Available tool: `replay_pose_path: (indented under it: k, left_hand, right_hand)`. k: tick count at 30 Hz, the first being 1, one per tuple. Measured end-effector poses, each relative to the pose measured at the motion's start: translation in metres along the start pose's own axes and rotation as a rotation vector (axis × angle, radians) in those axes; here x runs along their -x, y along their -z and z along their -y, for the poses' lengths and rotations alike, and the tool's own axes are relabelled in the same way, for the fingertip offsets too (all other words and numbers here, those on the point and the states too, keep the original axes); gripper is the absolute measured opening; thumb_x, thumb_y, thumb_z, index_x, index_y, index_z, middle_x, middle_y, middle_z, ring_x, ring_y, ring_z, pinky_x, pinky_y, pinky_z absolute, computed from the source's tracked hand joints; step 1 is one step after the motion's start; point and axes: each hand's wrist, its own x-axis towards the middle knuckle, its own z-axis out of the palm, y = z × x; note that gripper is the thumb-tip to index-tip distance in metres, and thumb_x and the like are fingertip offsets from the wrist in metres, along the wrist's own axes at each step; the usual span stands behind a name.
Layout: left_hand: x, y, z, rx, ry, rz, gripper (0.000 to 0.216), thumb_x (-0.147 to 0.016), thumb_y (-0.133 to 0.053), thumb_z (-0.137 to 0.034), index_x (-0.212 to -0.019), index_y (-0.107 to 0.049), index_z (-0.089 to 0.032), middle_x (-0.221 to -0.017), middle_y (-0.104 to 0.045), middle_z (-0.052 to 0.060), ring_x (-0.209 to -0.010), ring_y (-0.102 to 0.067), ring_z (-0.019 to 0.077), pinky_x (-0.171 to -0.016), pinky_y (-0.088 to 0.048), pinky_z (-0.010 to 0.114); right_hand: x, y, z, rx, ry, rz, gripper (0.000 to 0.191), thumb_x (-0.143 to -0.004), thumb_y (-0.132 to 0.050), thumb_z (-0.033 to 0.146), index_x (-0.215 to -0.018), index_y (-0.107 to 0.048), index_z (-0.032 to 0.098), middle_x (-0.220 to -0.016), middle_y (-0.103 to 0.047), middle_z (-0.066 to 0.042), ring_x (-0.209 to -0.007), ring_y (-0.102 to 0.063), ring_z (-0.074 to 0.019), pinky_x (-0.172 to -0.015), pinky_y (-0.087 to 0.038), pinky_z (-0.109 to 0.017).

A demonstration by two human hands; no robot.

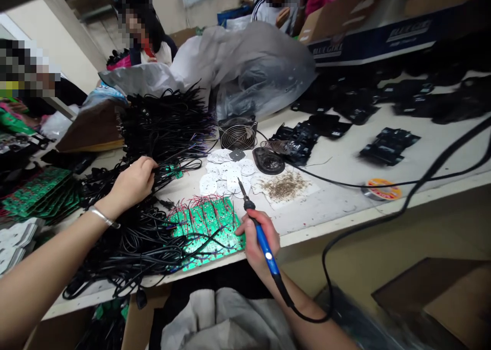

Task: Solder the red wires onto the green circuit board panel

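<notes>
My right hand (256,237) grips a blue-handled soldering iron (258,230), its tip pointing up and away over round white discs (228,173). The hand rests at the near edge of a green circuit board panel (203,227) with red wires along its far side. My left hand (132,182), a silver bangle on its wrist, reaches into a big pile of black cables (161,130) and has its fingers closed on some of them. More black cables (126,248) lie over the board's left side.
A small black fan (238,133), a black dish (268,162) and a paper with brown scraps (286,186) sit beyond the board. A solder spool (381,190) lies right. Stacked green boards (38,191) at left. Black parts (387,145) and a plastic bag (249,69) behind; people sit across the table.
</notes>
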Motion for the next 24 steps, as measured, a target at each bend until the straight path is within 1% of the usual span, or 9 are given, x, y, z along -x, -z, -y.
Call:
replay_pose_path:
  k: [3,6,8,12,15,17,19,22,24]
  left_hand:
    - [0.003,-0.006,0.002,0.05,-0.045,0.003,0.032,-0.085,-0.035,-0.023,-0.105,-0.056,-0.01,-0.113,-0.063,0.018,-0.096,-0.065,0.0273,-0.084,-0.055,0.038]
    - [0.007,-0.007,0.005,0.045,0.044,0.058,0.034,-0.083,-0.038,-0.024,-0.11,-0.055,-0.013,-0.101,-0.068,0.014,-0.087,-0.068,0.0277,-0.077,-0.056,0.038]
    - [0.004,-0.004,0.009,0.037,0.092,0.029,0.039,-0.082,-0.038,-0.022,-0.117,-0.054,-0.014,-0.099,-0.069,0.013,-0.088,-0.068,0.0279,-0.08,-0.056,0.039]
    - [-0.015,0.002,0.021,0.021,-0.003,-0.14,0.048,-0.08,-0.036,-0.012,-0.125,-0.052,-0.016,-0.125,-0.059,0.015,-0.11,-0.062,0.0263,-0.095,-0.052,0.038]
    - [-0.034,0.004,0.029,-0.087,-0.036,-0.21,0.046,-0.08,-0.037,-0.009,-0.118,-0.059,-0.021,-0.133,-0.053,0.013,-0.114,-0.058,0.0264,-0.094,-0.053,0.038]
    - [-0.044,0.005,0.034,-0.173,-0.057,-0.157,0.047,-0.08,-0.038,-0.007,-0.115,-0.063,-0.026,-0.126,-0.058,0.012,-0.106,-0.06,0.0267,-0.085,-0.056,0.038]
    - [-0.051,0.007,0.039,-0.18,-0.067,-0.132,0.05,-0.082,-0.036,-0.008,-0.12,-0.062,-0.028,-0.114,-0.063,0.011,-0.097,-0.062,0.0261,-0.08,-0.057,0.038]
    - [-0.055,0.01,0.05,-0.062,-0.038,-0.206,0.055,-0.083,-0.034,-0.01,-0.133,-0.053,-0.023,-0.109,-0.068,0.012,-0.096,-0.064,0.0253,-0.086,-0.055,0.039]
    - [-0.055,0.011,0.056,0.009,-0.071,-0.181,0.059,-0.081,-0.034,-0.008,-0.135,-0.052,-0.023,-0.113,-0.069,0.011,-0.099,-0.066,0.0247,-0.089,-0.055,0.038]
  right_hand:
    - [0.0,0.0,0.0,-0.015,-0.006,0.008,0.015,-0.094,-0.052,0.022,-0.107,-0.058,0.022,-0.082,-0.061,0.0,-0.052,-0.061,-0.008,-0.053,-0.053,-0.022]
    - [-0.002,0.0,0.001,-0.023,-0.002,0.013,0.014,-0.093,-0.052,0.023,-0.106,-0.059,0.022,-0.082,-0.062,0.0,-0.052,-0.061,-0.0087,-0.052,-0.053,-0.023]
    - [-0.005,0.0,0.003,-0.02,0.011,0.011,0.014,-0.093,-0.053,0.022,-0.105,-0.059,0.022,-0.08,-0.063,0.0,-0.051,-0.06,-0.009,-0.051,-0.053,-0.022]
    - [-0.008,-0.001,0.006,-0.037,0.074,-0.004,0.015,-0.093,-0.052,0.021,-0.105,-0.061,0.022,-0.075,-0.062,0.0,-0.049,-0.06,-0.0093,-0.048,-0.052,-0.02]
    - [-0.009,-0.006,0.007,-0.059,0.071,-0.053,0.014,-0.093,-0.053,0.024,-0.101,-0.064,0.022,-0.074,-0.062,0.0,-0.046,-0.056,-0.0092,-0.044,-0.05,-0.02]
    - [-0.008,-0.011,0.007,-0.074,0.052,-0.12,0.014,-0.094,-0.053,0.027,-0.099,-0.065,0.022,-0.075,-0.062,-0.001,-0.045,-0.055,-0.0093,-0.043,-0.049,-0.02]
    - [-0.007,-0.014,0.006,-0.096,0.035,-0.168,0.014,-0.094,-0.054,0.03,-0.098,-0.065,0.022,-0.074,-0.061,0.0,-0.044,-0.054,-0.0094,-0.042,-0.048,-0.02]
    - [-0.005,-0.016,0.004,-0.115,0.019,-0.175,0.015,-0.094,-0.054,0.032,-0.098,-0.065,0.023,-0.073,-0.06,0.0,-0.044,-0.054,-0.0099,-0.04,-0.047,-0.02]
    - [-0.005,-0.016,0.003,-0.116,0.021,-0.163,0.016,-0.094,-0.054,0.033,-0.098,-0.065,0.023,-0.073,-0.06,0.0,-0.044,-0.054,-0.0102,-0.041,-0.047,-0.021]
